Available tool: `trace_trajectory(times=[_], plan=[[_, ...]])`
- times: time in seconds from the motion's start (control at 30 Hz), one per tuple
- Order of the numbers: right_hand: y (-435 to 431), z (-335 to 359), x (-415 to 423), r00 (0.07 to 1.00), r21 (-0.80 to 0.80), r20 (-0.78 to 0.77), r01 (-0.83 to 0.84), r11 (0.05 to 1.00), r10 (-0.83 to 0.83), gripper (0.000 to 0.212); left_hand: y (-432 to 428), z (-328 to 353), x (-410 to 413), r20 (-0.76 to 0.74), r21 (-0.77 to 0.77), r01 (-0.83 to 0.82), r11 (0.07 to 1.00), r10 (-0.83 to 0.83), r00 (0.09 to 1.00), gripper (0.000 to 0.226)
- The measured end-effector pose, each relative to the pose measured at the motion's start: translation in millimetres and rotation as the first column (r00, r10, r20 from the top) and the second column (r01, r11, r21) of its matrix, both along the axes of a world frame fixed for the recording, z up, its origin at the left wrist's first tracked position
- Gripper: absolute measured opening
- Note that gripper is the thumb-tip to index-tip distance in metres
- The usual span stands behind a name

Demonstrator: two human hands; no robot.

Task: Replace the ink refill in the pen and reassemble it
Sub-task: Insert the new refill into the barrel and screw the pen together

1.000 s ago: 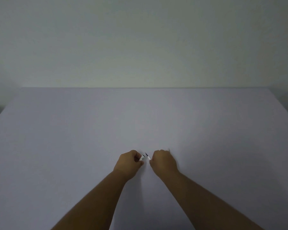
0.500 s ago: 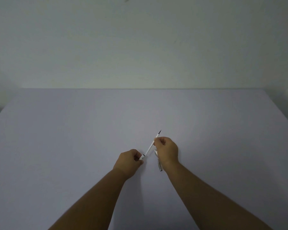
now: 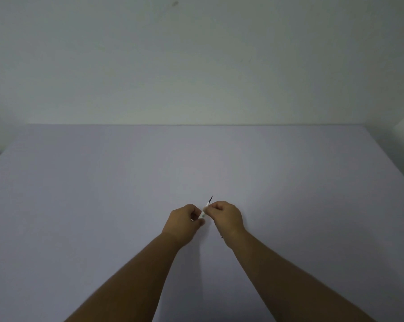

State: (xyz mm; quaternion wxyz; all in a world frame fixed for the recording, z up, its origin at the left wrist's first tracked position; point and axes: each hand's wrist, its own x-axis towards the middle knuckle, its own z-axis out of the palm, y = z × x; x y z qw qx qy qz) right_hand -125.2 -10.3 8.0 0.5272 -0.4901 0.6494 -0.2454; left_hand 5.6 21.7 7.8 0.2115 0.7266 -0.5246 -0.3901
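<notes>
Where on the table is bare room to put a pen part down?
The pale lilac table is bare left of the left hand, right of the right hand and beyond both. Crowded only between them, around the thin white refill.

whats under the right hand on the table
Just below the right hand a thin dark end of something pokes out onto the table. The hand covers the rest, so what it is cannot be told.
</notes>
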Motion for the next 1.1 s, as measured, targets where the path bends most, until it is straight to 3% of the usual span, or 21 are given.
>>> trace_trajectory(times=[0.1, 0.17, 0.23, 0.3, 0.4, 0.5, 0.57, 0.63, 0.73, 0.8, 0.87, 1.1], plan=[[-3.3, 4.5, -3.4, 0.997, 0.025, 0.007, 0.071, 0.997, -0.071, 0.025, 1.0, 0.7, 1.4, -0.023, 0.006, -0.01, 1.0, 0.01, 1.0, 0.006], [-8.0, 3.1, -10.4, 0.986, -0.025, -0.154, 0.056, 0.998, -0.059, 0.031, 1.6, 0.4, 3.1, -0.008, 0.001, -0.008, 1.0, 0.008, 1.0, 0.006], [-7.7, 0.4, -19.4, 0.895, -0.029, -0.436, -0.117, 0.993, 0.092, 0.028, 2.4, 0.9, 4.0, -0.031, -0.001, -0.012, 1.0, 0.012, 0.999, 0.012], [-2.8, -4.2, -23.7, 0.756, 0.014, -0.615, -0.274, 0.962, 0.224, 0.025, 3.6, 1.8, 4.4, -0.073, 0.006, -0.015, 1.0, 0.015, 0.997, 0.025], [6.9, -16.8, -22.8, 0.642, 0.01, -0.72, -0.37, 0.929, 0.264, 0.028, 5.4, 2.3, 4.8, -0.081, 0.001, -0.002, 1.0, 0.002, 0.997, 0.032], [14.4, -23.7, -18.8, 0.601, -0.02, -0.752, -0.429, 0.903, 0.269, 0.032, 7.3, 2.6, 5.2, -0.073, -0.004, 0.005, 1.0, -0.006, 0.997, 0.032], [15.3, -22.4, -14.8, 0.646, -0.038, -0.718, -0.407, 0.913, 0.258, 0.03, 8.4, 3.1, 6.0, -0.07, -0.002, 0.006, 1.0, -0.006, 0.997, 0.031], [10.9, -15.4, -11.5, 0.779, -0.079, -0.598, -0.289, 0.954, 0.186, 0.029, 9.3, 4.0, 6.9, -0.061, -0.002, 0.012, 1.0, -0.012, 0.998, 0.031], [-3.6, 3.3, -9.9, 0.966, -0.138, -0.252, 0.028, 0.99, -0.062, 0.029, 10.6, 5.3, 8.6, -0.052, -0.004, 0.027, 1.0, -0.027, 0.998, 0.029], [-11.0, 16.2, -8.3, 0.973, -0.112, -0.005, 0.227, 0.967, -0.229, 0.019, 10.8, 6.0, 8.9, -0.058, -0.001, 0.03, 1.0, -0.03, 0.998, 0.029], [-15.5, 24.2, -7.7, 0.951, -0.079, 0.115, 0.297, 0.952, -0.287, 0.012, 10.5, 6.8, 8.1, -0.057, -0.001, 0.038, 0.999, -0.038, 0.998, 0.029], [-12.2, 30.0, -9.4, 0.962, -0.058, 0.141, 0.245, 0.968, -0.235, 0.012, 10.3, 9.6, 3.9, -0.042, -0.007, 0.063, 0.998, -0.063, 0.997, 0.028]])
